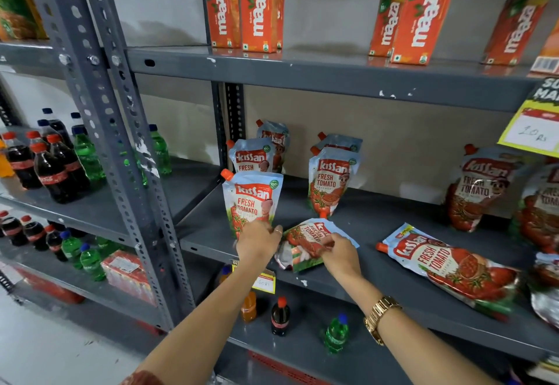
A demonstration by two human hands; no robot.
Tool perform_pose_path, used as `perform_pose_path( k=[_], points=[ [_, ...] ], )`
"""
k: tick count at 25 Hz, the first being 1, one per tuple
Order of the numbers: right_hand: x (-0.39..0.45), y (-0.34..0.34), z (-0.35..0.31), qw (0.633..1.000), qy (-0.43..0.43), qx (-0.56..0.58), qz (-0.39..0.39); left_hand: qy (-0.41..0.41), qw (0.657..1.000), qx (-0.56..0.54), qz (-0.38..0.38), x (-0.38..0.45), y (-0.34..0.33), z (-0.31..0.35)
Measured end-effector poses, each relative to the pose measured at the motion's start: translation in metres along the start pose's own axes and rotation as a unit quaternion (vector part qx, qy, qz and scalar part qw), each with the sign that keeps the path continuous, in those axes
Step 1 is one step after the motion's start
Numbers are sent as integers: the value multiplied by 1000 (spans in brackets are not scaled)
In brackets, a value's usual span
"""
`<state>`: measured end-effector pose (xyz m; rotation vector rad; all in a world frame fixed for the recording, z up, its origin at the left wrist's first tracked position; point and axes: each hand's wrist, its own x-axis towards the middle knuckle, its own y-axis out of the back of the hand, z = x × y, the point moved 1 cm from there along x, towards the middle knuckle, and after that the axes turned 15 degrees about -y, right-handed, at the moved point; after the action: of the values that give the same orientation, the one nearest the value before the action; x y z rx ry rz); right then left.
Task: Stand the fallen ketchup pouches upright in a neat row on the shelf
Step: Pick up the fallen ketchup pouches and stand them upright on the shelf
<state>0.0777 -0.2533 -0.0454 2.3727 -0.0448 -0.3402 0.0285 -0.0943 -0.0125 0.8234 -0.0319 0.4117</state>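
Several Kissan ketchup pouches sit on the grey middle shelf [378,218]. At the left, three stand upright one behind another; my left hand [258,241] rests against the base of the front pouch [252,200], fingers on its lower edge. My right hand [338,253] pinches a fallen pouch [305,242] that lies tilted near the shelf's front edge. Further back two more pouches [331,182] stand upright. Another large pouch [447,263] lies flat to the right. More pouches [475,188] lean at the far right.
Orange Maaza juice cartons [257,9] line the upper shelf. A yellow price tag [535,130] hangs at the right. Cola and green soda bottles [54,169] fill the left rack behind a slotted upright post [121,148]. Small bottles [279,316] stand on the lower shelf.
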Motion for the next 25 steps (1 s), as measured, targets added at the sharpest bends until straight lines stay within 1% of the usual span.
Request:
perform_pose_path(
  k=[3,7,8,10,12,13,15,17,20,23,25],
  points=[
    [3,-2,9,999,-49,19,14,10,999,-8,-33,-7,-7,0],
    [6,-1,15,991,-116,65,11,24,998,-38,-41,-4,-8,-4],
    [7,1,16,986,-135,99,-1,29,997,-52,-47,-3,-9,-5],
    [7,6,17,968,-177,176,-38,36,991,-94,-84,-4,-13,-4],
    [7,12,19,952,-205,216,-70,44,983,-126,-129,-5,-21,-1],
    [6,15,20,944,-216,232,-87,54,979,-142,-139,-4,-26,1],
    [4,20,22,931,-231,259,-115,99,966,-191,-145,-4,-35,5],
    [2,23,23,921,-235,280,-134,143,945,-246,-163,-4,-43,10],
    [2,27,23,912,-236,299,-153,169,925,-289,-182,-3,-47,13],
    [3,29,28,906,-236,304,-176,161,937,-257,-174,2,-50,12],
    [2,33,29,908,-220,306,-181,136,946,-241,-169,5,-52,13]
  ],
)
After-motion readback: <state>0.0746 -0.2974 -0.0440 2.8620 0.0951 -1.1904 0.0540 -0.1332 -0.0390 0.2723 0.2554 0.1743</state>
